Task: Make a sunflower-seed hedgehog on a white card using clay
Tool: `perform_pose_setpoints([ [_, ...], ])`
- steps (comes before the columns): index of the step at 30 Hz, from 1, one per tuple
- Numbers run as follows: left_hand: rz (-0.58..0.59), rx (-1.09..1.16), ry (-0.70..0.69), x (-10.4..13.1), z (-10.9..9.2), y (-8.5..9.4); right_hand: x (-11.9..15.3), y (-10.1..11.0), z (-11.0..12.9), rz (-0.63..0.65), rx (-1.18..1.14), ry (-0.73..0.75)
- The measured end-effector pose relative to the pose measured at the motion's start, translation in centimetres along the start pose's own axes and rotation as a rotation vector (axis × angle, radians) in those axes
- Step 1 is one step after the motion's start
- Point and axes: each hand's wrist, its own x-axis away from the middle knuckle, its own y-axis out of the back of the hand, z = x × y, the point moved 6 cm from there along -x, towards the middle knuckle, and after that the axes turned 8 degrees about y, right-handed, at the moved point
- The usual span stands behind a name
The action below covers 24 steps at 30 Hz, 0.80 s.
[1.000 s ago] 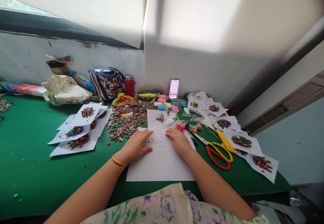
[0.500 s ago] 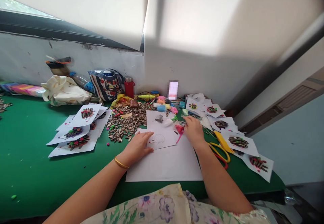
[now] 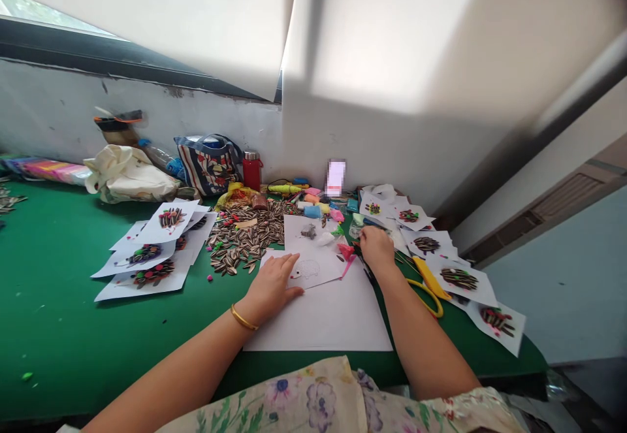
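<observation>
My left hand [image 3: 275,284] lies flat, fingers spread, on the left part of a small white paper [image 3: 318,279]. The paper bears a faint hedgehog outline with a small dark dot at its snout, and rests on larger white sheets [image 3: 333,328]. My right hand [image 3: 376,249] is closed at the right edge of the papers. What its fingers grip is hidden; a thin dark object [image 3: 366,268] shows just below them. Close to its left are red clay [image 3: 345,251] in clear wrap and a pink strip [image 3: 348,266].
Striped sunflower seeds [image 3: 249,240] are heaped left of the papers. Cards with seed hedgehogs lie in a left stack [image 3: 144,273] and a right row [image 3: 458,279]. Yellow-handled scissors [image 3: 431,294] lie by my right forearm. Behind stand a red bottle [image 3: 251,172] and a striped bag [image 3: 208,165].
My right hand has closed from a reaching pose and drawn slightly lower, and a thin dark object now shows beneath it. My left hand has shifted slightly right on the paper.
</observation>
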Motion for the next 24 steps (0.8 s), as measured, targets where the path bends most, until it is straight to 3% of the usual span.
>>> perform_pose_setpoints([
  [5,-0.034,-0.024,-0.008,0.1,-0.6,0.2,1.1,1.0,0.6,-0.075,-0.28,-0.069],
  [12,-0.105,-0.011,-0.006,0.2,-1.3,1.1,3.8,1.0,6.0,-0.104,-0.871,0.127],
  [18,-0.235,0.158,-0.038,0.0,-1.8,2.3,5.9,1.4,9.3,-0.114,-0.857,0.232],
  [24,-0.193,0.161,-0.019,-0.4,-1.0,1.3,6.4,-0.3,9.9,-0.03,-0.702,0.319],
])
